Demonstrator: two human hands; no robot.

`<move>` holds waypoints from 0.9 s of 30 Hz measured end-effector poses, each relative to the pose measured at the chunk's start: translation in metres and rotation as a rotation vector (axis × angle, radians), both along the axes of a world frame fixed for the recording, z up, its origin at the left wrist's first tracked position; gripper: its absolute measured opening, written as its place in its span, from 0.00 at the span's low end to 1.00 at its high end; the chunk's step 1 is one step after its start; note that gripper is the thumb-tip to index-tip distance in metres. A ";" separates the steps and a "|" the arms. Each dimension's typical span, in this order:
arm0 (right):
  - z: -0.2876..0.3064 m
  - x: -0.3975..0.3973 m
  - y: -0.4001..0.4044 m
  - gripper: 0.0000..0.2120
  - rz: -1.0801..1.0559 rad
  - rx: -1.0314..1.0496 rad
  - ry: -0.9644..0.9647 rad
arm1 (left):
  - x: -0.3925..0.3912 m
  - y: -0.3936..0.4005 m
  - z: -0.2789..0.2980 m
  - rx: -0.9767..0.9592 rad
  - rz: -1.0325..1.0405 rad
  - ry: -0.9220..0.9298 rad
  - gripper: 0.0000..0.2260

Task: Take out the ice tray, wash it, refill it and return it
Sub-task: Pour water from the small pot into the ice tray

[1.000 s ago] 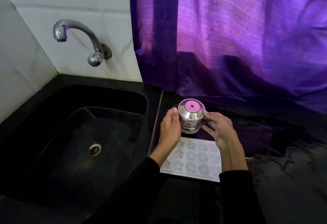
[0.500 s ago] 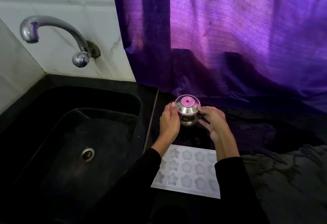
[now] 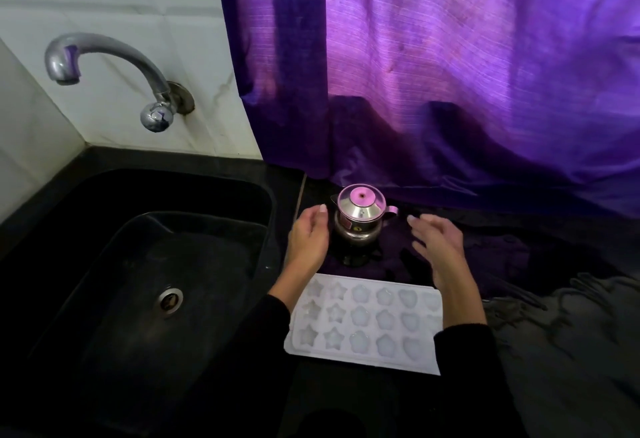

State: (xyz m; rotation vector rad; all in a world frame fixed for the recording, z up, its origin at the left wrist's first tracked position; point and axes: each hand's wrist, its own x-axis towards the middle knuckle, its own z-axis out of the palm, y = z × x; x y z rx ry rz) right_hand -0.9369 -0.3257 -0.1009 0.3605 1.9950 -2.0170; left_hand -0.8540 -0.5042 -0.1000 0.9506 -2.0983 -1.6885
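I had both hands up on either side of the small steel pot [image 3: 360,218], which stood on the dark counter [image 3: 519,257] at the foot of the purple curtain [image 3: 450,91]. My left hand [image 3: 309,237] sat just beside the pot's left flank, fingers straight and relaxed, and whether a fingertip grazed the metal I could not tell. My right hand [image 3: 437,236] was clearly apart from it, fingers spread loosely and gripping nothing. The pot stood upright on its own, with its lid on and its little handle pointing right. The ice tray [image 3: 367,320] lay flat on the counter just in front of the pot and right of the black sink [image 3: 145,264], directly under my forearms, its star and flower moulds facing up. The cells looked pale and glossy, but I could not say whether they held water. I judged the pot was parked at the back so the tray had a level, unobstructed patch close to me, easy to lift without spilling. The tap [image 3: 104,67] hung over the sink, with no water showing.
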 end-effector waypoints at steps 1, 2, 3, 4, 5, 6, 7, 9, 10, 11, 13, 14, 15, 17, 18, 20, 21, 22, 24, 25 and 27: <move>-0.003 0.007 0.010 0.14 -0.045 0.091 0.018 | 0.009 -0.005 -0.002 -0.003 0.010 -0.008 0.17; -0.006 0.014 0.021 0.13 -0.091 0.198 0.036 | 0.019 -0.008 -0.002 -0.011 0.015 -0.024 0.16; -0.009 0.024 0.031 0.13 -0.124 0.316 0.053 | 0.030 -0.010 -0.004 -0.034 0.015 -0.053 0.16; -0.010 0.035 0.040 0.13 -0.136 0.437 0.062 | 0.041 -0.011 -0.005 -0.072 0.015 -0.087 0.16; -0.012 0.045 0.048 0.13 -0.122 0.556 0.062 | 0.052 -0.010 -0.006 -0.120 0.018 -0.120 0.17; -0.014 0.056 0.054 0.14 -0.088 0.657 0.053 | 0.063 -0.010 -0.008 -0.165 0.019 -0.154 0.17; -0.016 0.065 0.059 0.14 -0.042 0.732 0.030 | 0.072 -0.008 -0.010 -0.201 0.017 -0.193 0.17; -0.022 0.078 0.064 0.15 0.042 0.814 -0.015 | 0.086 -0.004 -0.014 -0.243 0.005 -0.289 0.16; -0.024 0.082 0.066 0.15 0.068 0.829 -0.031 | 0.091 -0.002 -0.017 -0.254 0.000 -0.334 0.16; -0.028 0.085 0.068 0.16 0.092 0.837 -0.037 | 0.096 -0.001 -0.018 -0.258 -0.001 -0.372 0.15; -0.036 0.088 0.070 0.17 0.139 0.827 -0.017 | 0.102 0.002 -0.019 -0.248 -0.008 -0.419 0.12; -0.038 0.091 0.070 0.17 0.150 0.819 -0.004 | 0.106 0.004 -0.018 -0.230 -0.018 -0.431 0.09; -0.040 0.092 0.071 0.17 0.152 0.814 0.006 | 0.108 0.005 -0.018 -0.206 -0.034 -0.435 0.07; -0.039 0.095 0.070 0.15 0.147 0.818 0.016 | 0.112 0.008 -0.019 -0.177 -0.062 -0.421 0.06; -0.038 0.097 0.070 0.14 0.142 0.821 0.019 | 0.114 0.009 -0.019 -0.175 -0.067 -0.411 0.06; -0.034 0.099 0.068 0.11 0.141 0.818 0.023 | 0.119 0.009 -0.018 -0.162 -0.056 -0.399 0.05; -0.033 0.100 0.067 0.10 0.142 0.811 0.026 | 0.122 0.008 -0.017 -0.149 -0.046 -0.398 0.05; -0.032 0.101 0.065 0.09 0.145 0.805 0.030 | 0.126 0.006 -0.016 -0.134 -0.034 -0.397 0.05; -0.026 0.105 0.058 0.08 0.160 0.800 0.049 | 0.137 0.001 -0.015 -0.096 -0.005 -0.390 0.04; -0.022 0.108 0.053 0.07 0.171 0.796 0.067 | 0.144 -0.003 -0.015 -0.070 0.015 -0.379 0.04; -0.014 0.114 0.039 0.04 0.199 0.775 0.104 | 0.162 -0.013 -0.012 -0.016 0.075 -0.337 0.07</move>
